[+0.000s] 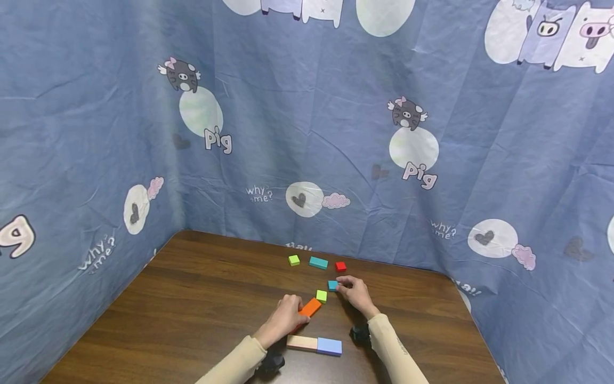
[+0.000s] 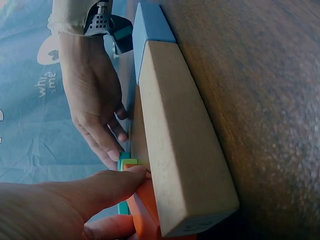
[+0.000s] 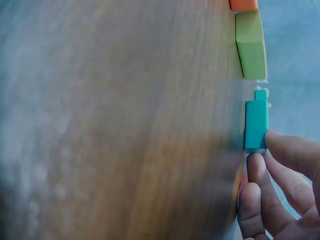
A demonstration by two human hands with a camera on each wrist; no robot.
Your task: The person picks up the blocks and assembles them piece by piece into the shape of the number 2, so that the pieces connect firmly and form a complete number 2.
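Head view, near to far: black wrist units (image 1: pixel 272 362) under cream sleeves (image 1: pixel 233 361), at 7 and 5 o'clock. Beige block (image 1: pixel 302 343) and blue block (image 1: pixel 329 346) lie end to end, touching, beige at 9 o'clock of the pair.

Left hand (image 1: pixel 283 316) at 11 o'clock of that pair, thumb and fingers clamped on orange block (image 1: pixel 310 307). Orange block runs 7 to 1 o'clock; near end hidden by the hand. Left wrist view puts it close beside the beige block; can't tell if they touch.

Near lime block (image 1: pixel 321 296) sits right at the orange block's 1 o'clock end. Small teal block (image 1: pixel 333 286) at 1–2 o'clock of the near lime block, narrow gap between per right wrist view.

Right hand (image 1: pixel 356 294) comes in from 4 o'clock, thumb and fingertips pinching the small teal block's 3 o'clock end.

Far row, counted from the small teal block: red block (image 1: pixel 340 266) near 12–1, long teal block (image 1: pixel 318 262) at 11, far lime block (image 1: pixel 294 260) at 10. All apart, flat on brown table (image 1: pixel 192 298). Blue pig-print curtain (image 1: pixel 288 144) behind at 12.
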